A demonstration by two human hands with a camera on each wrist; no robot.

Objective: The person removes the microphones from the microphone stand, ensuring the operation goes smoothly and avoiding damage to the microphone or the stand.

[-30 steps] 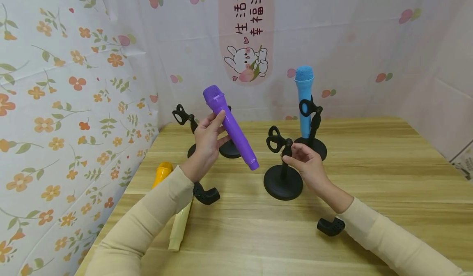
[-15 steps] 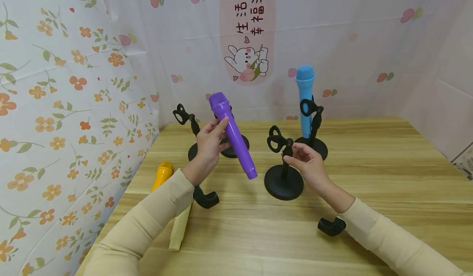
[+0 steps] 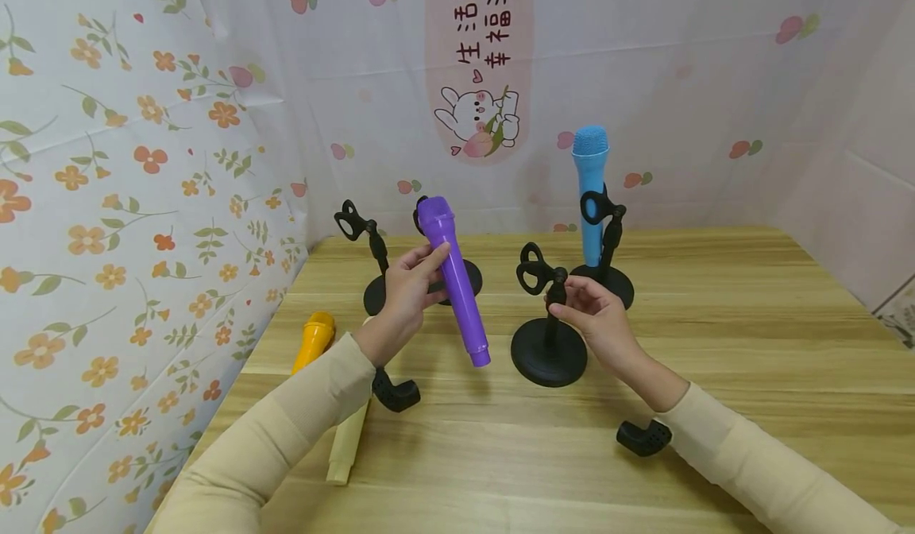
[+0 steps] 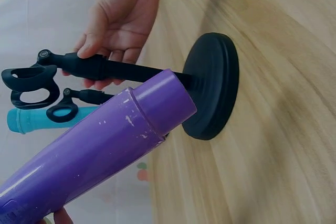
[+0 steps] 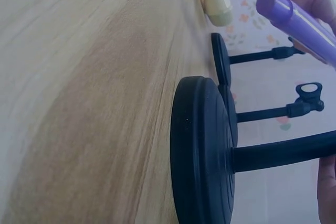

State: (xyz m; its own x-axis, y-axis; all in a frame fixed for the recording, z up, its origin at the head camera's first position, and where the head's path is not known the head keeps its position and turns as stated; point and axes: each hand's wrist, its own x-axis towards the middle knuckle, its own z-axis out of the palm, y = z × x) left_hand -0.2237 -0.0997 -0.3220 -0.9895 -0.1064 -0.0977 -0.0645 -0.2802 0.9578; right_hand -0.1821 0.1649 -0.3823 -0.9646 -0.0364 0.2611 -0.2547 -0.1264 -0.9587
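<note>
My left hand point(image 3: 406, 294) pinches a purple microphone point(image 3: 459, 292) by its upper body, above the table. It leans slightly, head up and tail toward the lower right. My right hand point(image 3: 596, 315) grips the upper post of a black microphone stand point(image 3: 549, 353), whose round base rests on the table. The stand's clip point(image 3: 534, 270) holds nothing and points left, a little apart from the microphone. In the left wrist view, the purple microphone's tail end point(image 4: 163, 103) overlaps the stand's post, with the right fingers behind. Part of the right hand is out of the right wrist view.
A blue microphone point(image 3: 590, 192) stands upright at another black stand point(image 3: 611, 284) behind. Two more stands, one at the back left point(image 3: 375, 296), have bare clips. A yellow microphone point(image 3: 314, 339) and a cream one point(image 3: 349, 446) lie partly under the left arm. Black wrist cameras sit by both sleeves.
My left hand has moved the purple microphone down and to the right, tipping it nearer upright. The right hand and the stand have stayed in place.
</note>
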